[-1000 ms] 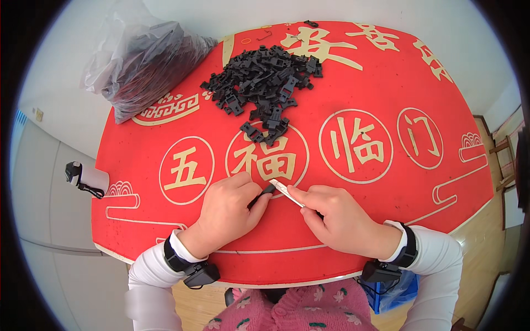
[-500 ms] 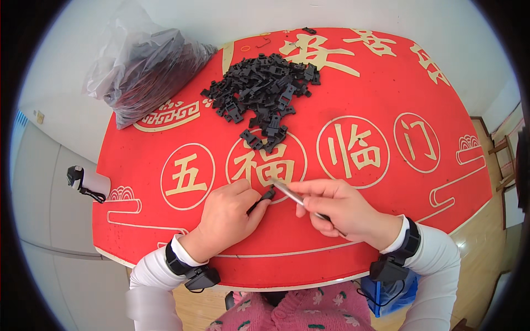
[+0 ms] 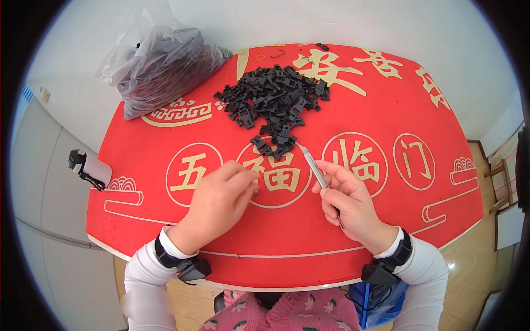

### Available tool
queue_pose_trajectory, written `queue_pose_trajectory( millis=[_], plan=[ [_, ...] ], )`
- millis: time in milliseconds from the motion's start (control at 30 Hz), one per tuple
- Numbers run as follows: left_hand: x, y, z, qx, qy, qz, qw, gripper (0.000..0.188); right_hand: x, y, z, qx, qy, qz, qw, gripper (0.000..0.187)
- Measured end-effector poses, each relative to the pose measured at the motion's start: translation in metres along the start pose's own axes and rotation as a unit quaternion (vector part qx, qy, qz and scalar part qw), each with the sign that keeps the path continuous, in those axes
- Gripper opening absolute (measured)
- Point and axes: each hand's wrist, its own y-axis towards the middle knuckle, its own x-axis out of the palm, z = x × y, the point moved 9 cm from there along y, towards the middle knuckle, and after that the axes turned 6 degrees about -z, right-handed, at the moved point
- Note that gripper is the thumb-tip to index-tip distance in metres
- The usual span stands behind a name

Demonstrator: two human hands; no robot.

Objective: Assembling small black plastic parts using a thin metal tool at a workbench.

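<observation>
My right hand is closed round a slim silver utility knife. Its blade points up and away, its tip close to the near end of a pile of small black plastic parts. My left hand hovers over the left middle of the table, back of the hand up. Its fingers curl inward with the tips close together, and whatever they may hold is hidden. Several black parts trail from the pile toward me, between my two hands.
A red cloth with gold characters covers the table. At the back left leans a clear plastic bag full of dark parts. A white bottle with a black lid stands at the left edge. One black part lies at the back.
My left hand has lifted and shifted left; the black part at its fingertips no longer shows. My right hand has drawn right, and the knife now points more steeply away.
</observation>
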Motion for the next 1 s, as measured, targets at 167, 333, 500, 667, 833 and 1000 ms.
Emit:
queue_pose_trajectory(
  millis=[167, 333, 500, 667, 833, 1000],
  plan=[
    [0.008, 0.002, -0.013, -0.020, 0.064, -0.095, 0.993, 0.032, 0.002, -0.001, -0.001, -0.007, -0.025, -0.011, 1.000, 0.049],
    [-0.003, 0.001, -0.030, -0.070, 0.065, -0.137, 0.986, 0.031, 0.003, -0.002, 0.000, 0.000, -0.037, -0.017, 0.999, 0.051],
    [0.010, -0.004, -0.038, -0.055, 0.063, -0.162, 0.983, 0.024, 0.019, -0.007, -0.010, -0.092, -0.235, -0.063, 0.966, 0.048],
    [0.023, -0.003, -0.026, -0.055, 0.025, -0.130, 0.990, 0.014, 0.032, -0.011, -0.022, -0.185, -0.473, -0.082, 0.858, 0.047],
    [0.027, -0.006, -0.010, -0.014, 0.006, -0.100, 0.995, 0.009, 0.040, -0.015, -0.022, -0.210, -0.538, -0.080, 0.812, 0.051],
    [0.028, -0.006, -0.004, -0.008, 0.008, -0.110, 0.994, 0.007, 0.044, -0.014, -0.014, -0.163, -0.542, -0.097, 0.819, 0.050]
  ],
)
